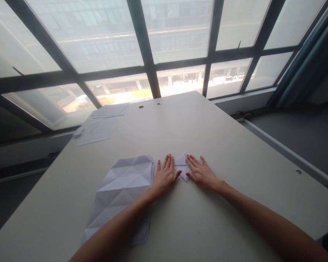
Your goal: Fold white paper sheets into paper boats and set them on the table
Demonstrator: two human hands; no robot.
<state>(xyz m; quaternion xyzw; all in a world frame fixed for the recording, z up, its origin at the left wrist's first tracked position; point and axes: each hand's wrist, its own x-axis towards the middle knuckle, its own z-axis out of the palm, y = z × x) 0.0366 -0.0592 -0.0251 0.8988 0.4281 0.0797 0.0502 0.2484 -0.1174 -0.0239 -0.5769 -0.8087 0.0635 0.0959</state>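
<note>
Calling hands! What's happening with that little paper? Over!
Left bare hand, right bare hand: both open, palms down. Small folded white paper: on white table, between them. Large creased white paper: left side, partly hidden by left forearm.

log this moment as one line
left hand: at left edge of folded paper | right hand: over its right side | creased paper: on table, left forearm crossing above

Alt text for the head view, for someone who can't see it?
A person's left hand and right hand rest at opposite sides of a small folded paper on a white table. Creased paper lies to the left; large windows stand beyond.
</note>
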